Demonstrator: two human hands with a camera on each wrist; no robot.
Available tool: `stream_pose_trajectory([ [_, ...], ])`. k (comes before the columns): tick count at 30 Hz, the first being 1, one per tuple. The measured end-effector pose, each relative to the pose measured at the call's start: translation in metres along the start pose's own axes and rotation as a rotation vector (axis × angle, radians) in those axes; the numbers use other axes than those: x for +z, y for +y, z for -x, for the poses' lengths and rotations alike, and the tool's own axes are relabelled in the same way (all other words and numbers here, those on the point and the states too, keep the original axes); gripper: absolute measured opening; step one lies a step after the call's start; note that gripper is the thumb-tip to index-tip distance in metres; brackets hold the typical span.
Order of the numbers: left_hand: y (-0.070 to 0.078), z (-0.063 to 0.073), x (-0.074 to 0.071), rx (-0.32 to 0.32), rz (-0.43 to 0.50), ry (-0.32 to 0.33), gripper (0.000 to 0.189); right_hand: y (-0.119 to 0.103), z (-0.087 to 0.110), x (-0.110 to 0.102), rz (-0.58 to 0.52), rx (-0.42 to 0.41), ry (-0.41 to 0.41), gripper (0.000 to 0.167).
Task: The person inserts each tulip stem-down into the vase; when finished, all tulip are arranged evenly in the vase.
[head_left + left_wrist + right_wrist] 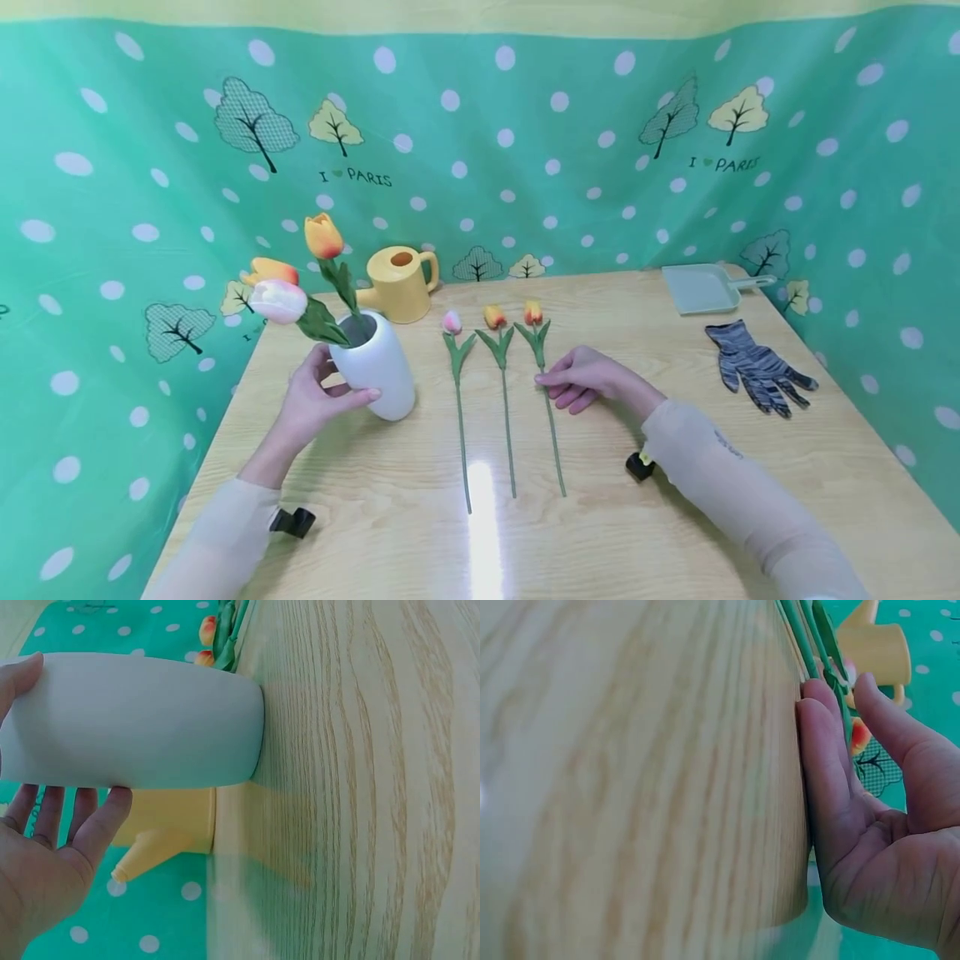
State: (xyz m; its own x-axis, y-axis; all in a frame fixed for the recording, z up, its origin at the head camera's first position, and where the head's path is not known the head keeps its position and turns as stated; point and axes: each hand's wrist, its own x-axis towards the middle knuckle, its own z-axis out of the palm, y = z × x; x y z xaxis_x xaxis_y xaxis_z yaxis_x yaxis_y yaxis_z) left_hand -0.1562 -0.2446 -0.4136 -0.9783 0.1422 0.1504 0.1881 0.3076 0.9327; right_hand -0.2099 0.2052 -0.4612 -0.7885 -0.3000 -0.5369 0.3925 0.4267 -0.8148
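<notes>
My left hand (318, 396) holds the white vase (378, 371), thumb on one side and fingers on the other; its base meets the table in the left wrist view. In the vase stand a white-pink tulip (279, 302) and two orange-yellow ones, the taller being an orange tulip (324, 237). Three more tulips lie side by side on the table: a pink tulip (458, 367), an orange tulip (501, 346) and the rightmost orange tulip (538, 342). At that last one's stem is my right hand (581, 379), its thumb and fingers apart in the right wrist view.
Behind the vase stands a yellow watering can (405, 287). A pale green dustpan (701, 289) lies at the back right, with a grey striped glove (757, 367) in front of it. Green dotted cloth (555, 100) hangs around the wooden table (615, 533).
</notes>
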Motion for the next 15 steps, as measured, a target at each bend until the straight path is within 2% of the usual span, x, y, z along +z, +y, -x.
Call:
stream_pose_trajectory([
  [5,-0.0024,0.0017,0.0033,-0.011,0.003,-0.001,0.08,0.0062,-0.0003,0.0031,0.009,0.007,0.02,0.05],
  [15,0.0004,0.0028,0.0011,-0.02,-0.026,0.01,0.082,-0.0021,-0.0014,0.0047,0.044,0.01,0.017,0.047],
])
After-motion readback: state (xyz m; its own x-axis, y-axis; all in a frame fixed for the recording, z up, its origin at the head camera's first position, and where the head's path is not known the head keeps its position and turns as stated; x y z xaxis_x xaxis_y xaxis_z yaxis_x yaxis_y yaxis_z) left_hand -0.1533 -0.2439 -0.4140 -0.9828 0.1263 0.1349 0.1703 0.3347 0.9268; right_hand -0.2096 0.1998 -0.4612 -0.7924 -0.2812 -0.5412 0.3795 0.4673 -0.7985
